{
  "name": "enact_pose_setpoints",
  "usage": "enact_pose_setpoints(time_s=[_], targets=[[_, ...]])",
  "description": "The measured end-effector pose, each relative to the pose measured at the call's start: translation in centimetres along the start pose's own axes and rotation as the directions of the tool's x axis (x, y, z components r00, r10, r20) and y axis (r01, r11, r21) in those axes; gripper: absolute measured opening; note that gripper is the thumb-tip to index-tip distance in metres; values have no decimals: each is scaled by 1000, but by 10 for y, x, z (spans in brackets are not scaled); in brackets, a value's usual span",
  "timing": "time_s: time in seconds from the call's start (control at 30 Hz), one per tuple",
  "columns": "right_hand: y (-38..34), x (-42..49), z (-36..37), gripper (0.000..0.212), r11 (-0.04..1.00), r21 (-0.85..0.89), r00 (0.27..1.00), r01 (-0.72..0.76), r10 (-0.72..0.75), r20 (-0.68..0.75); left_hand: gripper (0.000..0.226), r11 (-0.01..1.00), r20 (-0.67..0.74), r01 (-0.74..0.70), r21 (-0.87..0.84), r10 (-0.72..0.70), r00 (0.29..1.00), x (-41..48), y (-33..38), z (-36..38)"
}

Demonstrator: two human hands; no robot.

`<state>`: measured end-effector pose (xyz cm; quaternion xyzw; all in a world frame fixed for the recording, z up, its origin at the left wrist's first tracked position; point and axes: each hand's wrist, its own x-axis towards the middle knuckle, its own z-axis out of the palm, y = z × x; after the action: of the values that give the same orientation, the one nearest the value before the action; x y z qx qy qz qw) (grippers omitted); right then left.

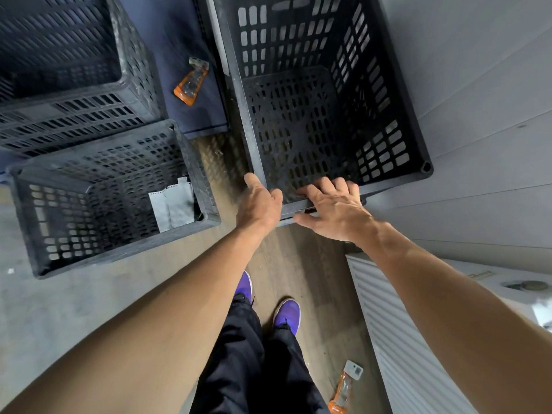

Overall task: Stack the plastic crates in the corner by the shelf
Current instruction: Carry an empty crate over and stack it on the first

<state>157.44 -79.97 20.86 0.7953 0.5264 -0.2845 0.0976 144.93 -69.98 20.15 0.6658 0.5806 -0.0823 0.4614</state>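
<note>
A large black perforated plastic crate (322, 121) stands against the pale wall at the upper right, and nothing lies in it. My left hand (260, 201) holds its near left corner, one finger lying up along the left rim. My right hand (331, 210) grips the near rim beside it, fingers draped inside and thumb under the edge. A second black crate (104, 201) sits on the floor to the left with a grey paper sheet (173, 204) in it. A third crate (74, 70) stands behind that one at the upper left.
An orange packaged item (191, 85) lies on a dark blue surface (194, 115) between the crates. Another orange packet (343, 389) lies on the wooden floor by a white radiator (403, 339). My purple shoes (286, 315) stand just behind the held crate.
</note>
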Motion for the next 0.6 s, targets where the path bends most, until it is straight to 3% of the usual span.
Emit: enact_pose_setpoints(time_s=[0.17,0.33,0.43,0.6], targets=[[1,-2,-10,54,985,170,1000,-16,16,-1,32,980,37,110,-163,-106,994,4,3,-3],[3,9,-10,46,967,227,988,-120,139,-68,39,841,159,322,-435,-281,947,17,11,-2],[19,15,-17,43,926,313,959,-211,258,-118,35,774,164,370,-514,-335,928,19,13,3],[65,22,-26,48,895,224,897,-385,420,-137,17,694,96,365,-620,-395,914,19,20,11]])
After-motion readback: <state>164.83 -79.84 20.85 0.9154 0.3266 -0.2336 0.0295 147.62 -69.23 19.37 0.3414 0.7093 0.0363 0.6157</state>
